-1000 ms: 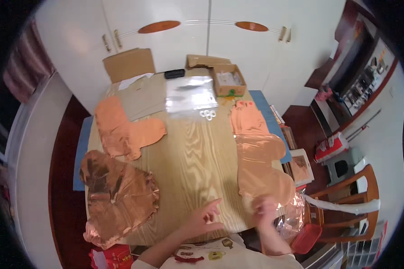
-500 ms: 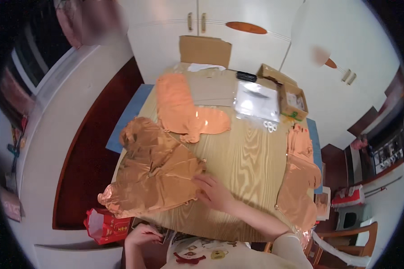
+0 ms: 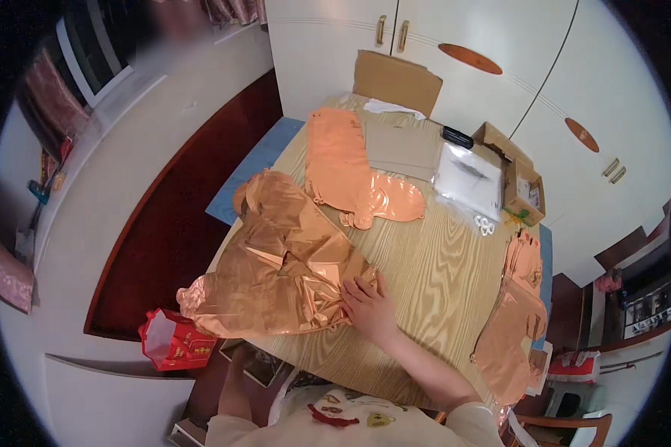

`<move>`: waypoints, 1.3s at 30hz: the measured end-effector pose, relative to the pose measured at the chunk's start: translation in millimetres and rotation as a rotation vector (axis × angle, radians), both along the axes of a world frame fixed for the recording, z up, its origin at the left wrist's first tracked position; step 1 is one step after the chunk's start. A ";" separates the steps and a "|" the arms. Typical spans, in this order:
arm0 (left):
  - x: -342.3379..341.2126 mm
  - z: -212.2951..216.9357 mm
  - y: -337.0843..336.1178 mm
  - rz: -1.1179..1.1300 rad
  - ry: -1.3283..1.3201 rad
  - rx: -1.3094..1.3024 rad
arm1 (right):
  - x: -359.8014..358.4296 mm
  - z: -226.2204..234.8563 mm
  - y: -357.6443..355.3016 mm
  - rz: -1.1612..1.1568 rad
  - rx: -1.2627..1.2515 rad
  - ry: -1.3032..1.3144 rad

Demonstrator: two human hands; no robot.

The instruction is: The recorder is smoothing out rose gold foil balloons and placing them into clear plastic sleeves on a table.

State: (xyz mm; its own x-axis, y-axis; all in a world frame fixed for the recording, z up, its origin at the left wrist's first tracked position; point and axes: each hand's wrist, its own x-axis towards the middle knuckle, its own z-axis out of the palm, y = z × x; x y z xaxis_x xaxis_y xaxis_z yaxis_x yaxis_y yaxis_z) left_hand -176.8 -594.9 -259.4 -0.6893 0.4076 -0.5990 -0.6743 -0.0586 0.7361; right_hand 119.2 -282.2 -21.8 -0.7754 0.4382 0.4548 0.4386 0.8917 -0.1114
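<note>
A large, creased copper-coloured foil balloon [image 3: 253, 298] lies flat over the near left of the wooden table [image 3: 417, 276]. My right hand [image 3: 368, 309] rests on its right corner, fingers spread and lying on the crumpled foil. My left forearm [image 3: 236, 391] reaches down at the table's near edge, beside an open drawer-like compartment [image 3: 257, 363]; its hand is hidden or too unclear to read. Beyond the large balloon lies a flat, smooth copper foil balloon [image 3: 339, 160]. More folded copper foil balloons [image 3: 511, 335] lie along the right edge.
At the back stand a cardboard sheet [image 3: 397, 82] and an open cardboard box [image 3: 525, 194]. Near them are a clear plastic packet [image 3: 467, 179], white rings [image 3: 484, 225] and a black case [image 3: 457, 137]. A red paper bag [image 3: 179, 341] stands left of the table, a wooden chair [image 3: 574, 425] at right.
My view has shifted, so the table appears further right. My right hand now presses further onto the balloon, creasing its corner. My left hand has gone down out of clear sight by the table edge.
</note>
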 end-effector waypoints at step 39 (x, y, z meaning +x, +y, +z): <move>132.7 257.0 218.5 -0.991 1.256 -0.082 | 29.2 45.2 39.5 0.291 -0.110 0.067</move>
